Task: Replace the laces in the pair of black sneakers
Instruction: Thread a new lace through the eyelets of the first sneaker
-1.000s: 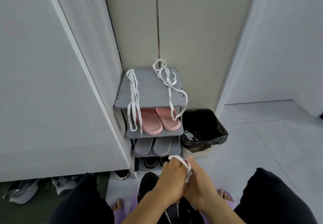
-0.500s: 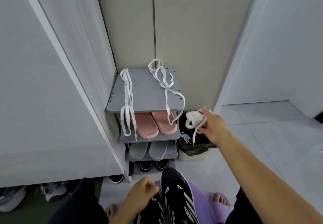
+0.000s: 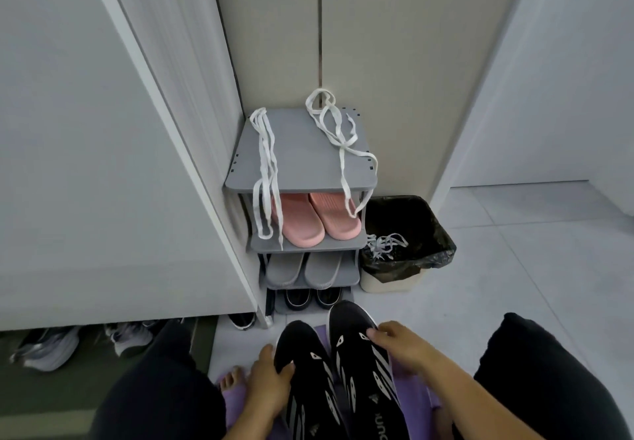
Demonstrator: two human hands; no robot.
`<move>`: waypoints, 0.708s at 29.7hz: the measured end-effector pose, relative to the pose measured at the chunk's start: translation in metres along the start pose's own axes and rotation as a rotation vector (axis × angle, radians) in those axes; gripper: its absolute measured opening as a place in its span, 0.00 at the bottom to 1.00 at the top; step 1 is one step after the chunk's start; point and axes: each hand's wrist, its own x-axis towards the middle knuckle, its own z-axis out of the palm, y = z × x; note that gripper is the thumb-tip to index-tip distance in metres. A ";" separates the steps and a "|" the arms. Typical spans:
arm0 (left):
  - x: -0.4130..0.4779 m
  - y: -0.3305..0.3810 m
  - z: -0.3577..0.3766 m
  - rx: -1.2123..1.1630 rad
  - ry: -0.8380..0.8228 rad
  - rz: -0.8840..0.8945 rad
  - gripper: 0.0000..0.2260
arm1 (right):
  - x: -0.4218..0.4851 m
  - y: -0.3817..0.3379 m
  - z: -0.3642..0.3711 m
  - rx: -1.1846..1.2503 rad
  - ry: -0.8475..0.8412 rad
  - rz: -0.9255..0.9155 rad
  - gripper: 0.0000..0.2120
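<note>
Between gripping fingers (image 3: 380,336), black sneakers (image 3: 350,326)

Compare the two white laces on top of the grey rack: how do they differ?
The left lace lies in straight, near-parallel strands; the right lace is loosely looped and crosses itself. The left lace hangs lower in front than the right lace. Both are white and flat, and both drape over the front edge of the rack.
</note>
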 end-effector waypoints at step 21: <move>-0.013 0.011 0.006 -0.317 0.052 -0.230 0.27 | -0.031 0.015 0.007 0.030 0.192 0.169 0.31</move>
